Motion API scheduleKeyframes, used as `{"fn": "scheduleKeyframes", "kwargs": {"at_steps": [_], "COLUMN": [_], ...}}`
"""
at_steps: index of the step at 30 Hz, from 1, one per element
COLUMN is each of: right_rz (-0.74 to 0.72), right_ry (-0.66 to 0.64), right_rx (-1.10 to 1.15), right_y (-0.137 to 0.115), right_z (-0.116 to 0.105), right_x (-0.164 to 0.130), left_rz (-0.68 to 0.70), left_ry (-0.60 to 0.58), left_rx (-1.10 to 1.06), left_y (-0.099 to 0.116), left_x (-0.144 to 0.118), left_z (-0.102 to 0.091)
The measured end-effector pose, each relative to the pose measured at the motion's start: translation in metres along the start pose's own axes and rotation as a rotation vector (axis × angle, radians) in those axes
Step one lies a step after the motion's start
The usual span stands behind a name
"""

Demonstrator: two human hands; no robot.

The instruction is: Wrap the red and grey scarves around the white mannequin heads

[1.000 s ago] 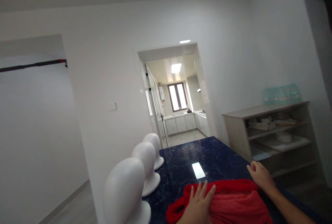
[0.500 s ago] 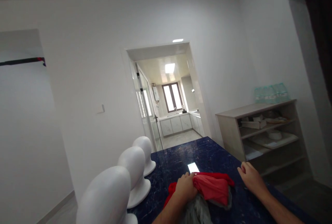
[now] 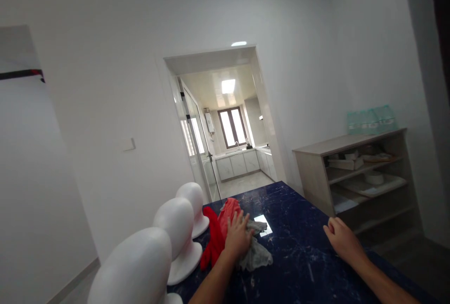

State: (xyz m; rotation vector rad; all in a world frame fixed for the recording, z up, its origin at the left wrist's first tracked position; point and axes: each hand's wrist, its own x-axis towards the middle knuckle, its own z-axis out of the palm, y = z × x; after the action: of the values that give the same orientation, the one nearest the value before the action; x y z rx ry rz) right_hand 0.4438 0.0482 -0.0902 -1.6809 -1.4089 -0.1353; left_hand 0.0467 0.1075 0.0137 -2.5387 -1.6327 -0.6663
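Note:
My left hand (image 3: 239, 237) lies on a loose heap of fabric with its fingers spread. The heap is made up of a bright red cloth (image 3: 215, 238), a coral-red cloth (image 3: 229, 211) and a thin grey cloth (image 3: 257, 256). It rests on a glossy dark blue marbled table (image 3: 298, 257), close to the white head forms. Three of these show: a near head form (image 3: 131, 266), a middle one (image 3: 176, 222) and a far one (image 3: 191, 196). Over the table's right side, my right hand (image 3: 342, 238) is closed in a fist, apart from the fabric, with nothing visible in it.
Right of the table stands a wooden shelf unit (image 3: 312, 168) with boxes and trays inside. Wrapped bottles (image 3: 372, 120) sit on top of it. Beyond the table, a doorway with a glass door (image 3: 197, 140) leads to a kitchen. A bright reflection shows on the tabletop.
The fabric heap has moved left across the table with my left hand, up beside the head forms. My left fingers have spread. My right hand has hardly moved.

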Motion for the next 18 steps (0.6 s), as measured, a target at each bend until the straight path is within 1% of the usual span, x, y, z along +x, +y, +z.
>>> {"fn": "scheduleKeyframes", "kwargs": {"at_steps": [2,3,4,5,7,10,12,15,18], "right_rz": [0.001,0.002,0.002,0.001,-0.003,0.002,0.01,0.012,0.004], "right_ry": [-0.007,-0.009,-0.011,-0.013,-0.018,-0.012,-0.004,0.0,0.004], "right_rx": [-0.013,-0.016,-0.019,-0.022,-0.027,-0.033,-0.033,-0.022,-0.006], "right_y": [0.002,0.003,0.004,0.004,0.004,0.002,0.0,-0.001,-0.001], "right_z": [0.001,0.001,0.001,0.001,0.001,0.0,0.0,0.001,0.002], "right_x": [0.0,0.0,0.0,0.0,0.0,0.0,-0.001,0.0,-0.001], "left_rz": [0.11,0.15,0.169,0.163,0.108,0.034,0.0,-0.04,-0.017], "left_ry": [-0.136,-0.183,-0.206,-0.205,-0.177,-0.179,-0.187,-0.155,-0.081], "left_rx": [0.006,0.016,0.035,0.07,0.159,0.269,0.304,0.346,0.326], "left_y": [0.001,0.0,-0.002,-0.006,-0.017,-0.039,-0.048,-0.046,-0.034], "left_x": [-0.011,-0.016,-0.019,-0.022,-0.025,-0.028,-0.031,-0.035,-0.035], "left_z": [0.015,0.021,0.026,0.027,0.024,0.009,-0.002,-0.011,-0.007]}}
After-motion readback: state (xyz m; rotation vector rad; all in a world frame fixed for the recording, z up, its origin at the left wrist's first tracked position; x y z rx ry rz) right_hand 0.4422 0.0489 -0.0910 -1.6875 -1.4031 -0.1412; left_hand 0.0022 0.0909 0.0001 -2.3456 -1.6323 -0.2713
